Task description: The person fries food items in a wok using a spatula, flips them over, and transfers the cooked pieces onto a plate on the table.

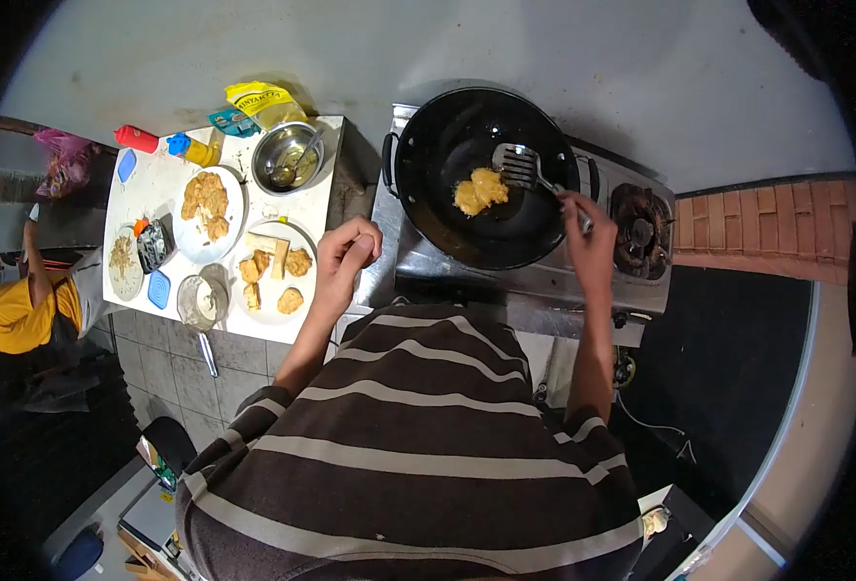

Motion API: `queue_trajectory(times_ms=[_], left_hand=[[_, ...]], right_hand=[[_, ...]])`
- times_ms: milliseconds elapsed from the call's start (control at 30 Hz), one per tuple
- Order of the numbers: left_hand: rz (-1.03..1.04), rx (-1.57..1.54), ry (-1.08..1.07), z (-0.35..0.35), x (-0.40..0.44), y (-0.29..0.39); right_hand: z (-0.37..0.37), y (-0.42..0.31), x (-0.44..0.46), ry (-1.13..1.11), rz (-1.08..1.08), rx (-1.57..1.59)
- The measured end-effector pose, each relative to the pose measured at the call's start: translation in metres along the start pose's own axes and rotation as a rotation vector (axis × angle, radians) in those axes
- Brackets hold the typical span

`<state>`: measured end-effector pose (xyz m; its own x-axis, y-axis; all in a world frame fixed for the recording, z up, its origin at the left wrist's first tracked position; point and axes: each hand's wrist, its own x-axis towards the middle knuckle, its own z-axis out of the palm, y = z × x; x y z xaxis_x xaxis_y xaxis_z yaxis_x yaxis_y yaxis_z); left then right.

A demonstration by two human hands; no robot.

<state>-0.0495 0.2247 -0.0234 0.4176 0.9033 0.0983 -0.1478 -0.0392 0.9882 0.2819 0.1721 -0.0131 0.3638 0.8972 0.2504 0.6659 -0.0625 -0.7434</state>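
My right hand (588, 237) grips the handle of a slotted metal spatula (517, 165) over a black wok (447, 228). The spatula's head rests beside a golden piece of battered food (481, 191) in the wok, close to or touching its upper right edge. The wok sits on the left side of a metal gas stove (438, 261). My left hand (349, 250) is curled into a fist in front of my body, left of the wok; whether anything is inside it is hidden.
On the left, a white table (326, 198) bears a plate of fried pieces (278, 315), a plate of battered meat (234, 203), a steel bowl (268, 169), a saucepan (201, 302) and sauce bottles (136, 138). The right burner (641, 232) is uncovered. Another person (26, 315) is at far left.
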Motion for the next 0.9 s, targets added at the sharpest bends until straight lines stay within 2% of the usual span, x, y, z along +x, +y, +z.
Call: queue_trajectory(times_ms=[33,67,133,267,333,433,733,800,900], left_hand=[[0.001,-0.002,-0.004,0.001,0.0,-0.001],[0.001,-0.005,-0.01,0.002,-0.001,-0.002],[0.001,0.007,-0.01,0.005,-0.001,0.0],[0.009,0.033,0.003,0.01,-0.002,0.0],[-0.02,0.042,0.009,0.013,-0.004,0.004],[-0.044,0.04,0.023,0.016,-0.006,0.002],[0.015,0.021,0.065,0.019,-0.008,0.004],[-0.004,0.027,0.082,0.018,-0.008,0.004],[-0.012,0.039,0.079,0.018,-0.007,0.007]], right_hand=[[-0.005,0.0,0.006,-0.034,0.109,0.029],[-0.009,0.006,0.014,-0.032,0.111,0.031],[-0.019,0.025,0.036,-0.077,-0.048,-0.135],[-0.032,0.034,0.074,-0.222,0.008,-0.021],[-0.036,0.036,0.087,-0.36,0.163,0.041],[-0.035,0.033,0.096,-0.474,0.247,0.077],[0.004,0.059,0.067,-0.497,0.273,0.37],[0.014,0.059,0.053,-0.351,0.283,0.472],[0.022,0.055,0.037,-0.279,0.34,0.506]])
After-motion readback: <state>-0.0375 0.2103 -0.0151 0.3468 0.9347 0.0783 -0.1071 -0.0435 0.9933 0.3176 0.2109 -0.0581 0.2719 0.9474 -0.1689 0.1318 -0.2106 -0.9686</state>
